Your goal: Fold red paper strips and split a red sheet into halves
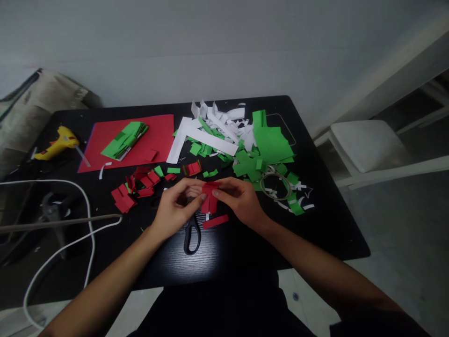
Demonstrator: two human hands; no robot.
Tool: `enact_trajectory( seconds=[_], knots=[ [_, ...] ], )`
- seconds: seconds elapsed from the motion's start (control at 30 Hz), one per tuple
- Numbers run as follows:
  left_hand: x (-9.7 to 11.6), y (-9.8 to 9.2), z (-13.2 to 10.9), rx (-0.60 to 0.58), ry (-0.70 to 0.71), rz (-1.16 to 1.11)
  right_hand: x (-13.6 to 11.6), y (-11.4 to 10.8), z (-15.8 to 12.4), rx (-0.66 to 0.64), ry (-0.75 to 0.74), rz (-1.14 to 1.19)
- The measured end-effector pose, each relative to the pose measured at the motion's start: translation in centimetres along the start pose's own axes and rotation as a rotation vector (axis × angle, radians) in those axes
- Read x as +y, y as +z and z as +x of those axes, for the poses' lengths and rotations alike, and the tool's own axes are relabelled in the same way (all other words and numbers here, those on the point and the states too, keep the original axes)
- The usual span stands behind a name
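Note:
Between my two hands is a small piece of red paper (pixel 209 201), with slits or folds along its lower part. My left hand (pixel 178 203) pinches its left edge between thumb and fingers. On the right side, my right hand (pixel 239 199) grips it with the thumb on the front. Just below lies a narrow red paper strip (pixel 215 221) on the table. A pair of scissors (pixel 192 236) with black handles rests under my left hand; its blades are hidden. Small folded red pieces (pixel 144 182) are heaped left of my hands.
A yellow glue gun (pixel 58 142) lies at the left, near a red sheet (pixel 94 152) bearing a green paper stack (pixel 125 139). White scraps (pixel 224 119), green paper (pixel 272 144) and a ring (pixel 276 186) cover the back right. A white cable (pixel 89 213) loops at left.

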State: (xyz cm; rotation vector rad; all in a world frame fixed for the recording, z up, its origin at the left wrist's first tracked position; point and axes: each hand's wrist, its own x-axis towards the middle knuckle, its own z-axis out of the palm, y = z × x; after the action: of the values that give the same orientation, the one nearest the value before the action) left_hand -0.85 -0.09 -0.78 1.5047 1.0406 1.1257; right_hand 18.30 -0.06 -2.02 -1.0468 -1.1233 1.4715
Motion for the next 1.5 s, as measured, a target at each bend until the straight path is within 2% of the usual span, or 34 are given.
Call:
enact_trajectory(
  seconds=[0.2, 0.33, 0.53, 0.73, 0.97, 1.3, 1.5],
  knots=[
    [0.3, 0.1, 0.0, 0.041, 0.071, 0.042, 0.0, 0.0, -0.2, -0.015, -0.082, 0.012],
    [0.6, -0.1, -0.2, 0.063, 0.115, 0.18, -0.1, 0.0, -0.6, 0.015, -0.132, -0.028],
    [0.5, -0.4, -0.5, 0.107, 0.167, 0.303, -0.5, 0.2, -0.9, 0.031, -0.129, -0.038],
    [0.4, -0.3, -0.5, 0.117, 0.163, 0.289, -0.3, 0.1, -0.8, 0.027, -0.134, -0.02],
    [0.6, 0.1, -0.5, 0.121, 0.086, 0.168, -0.5, 0.1, -0.8, 0.03, -0.112, -0.027],
    [1.0, -0.2, 0.3, 0.04, -0.099, 0.018, -0.3, 0.1, -0.2, 0.053, 0.118, 0.096],
    [0.8, -0.3, 0.4, 0.026, -0.151, -0.015, -0.4, 0.1, 0.0, 0.062, 0.162, 0.115]
  ],
)
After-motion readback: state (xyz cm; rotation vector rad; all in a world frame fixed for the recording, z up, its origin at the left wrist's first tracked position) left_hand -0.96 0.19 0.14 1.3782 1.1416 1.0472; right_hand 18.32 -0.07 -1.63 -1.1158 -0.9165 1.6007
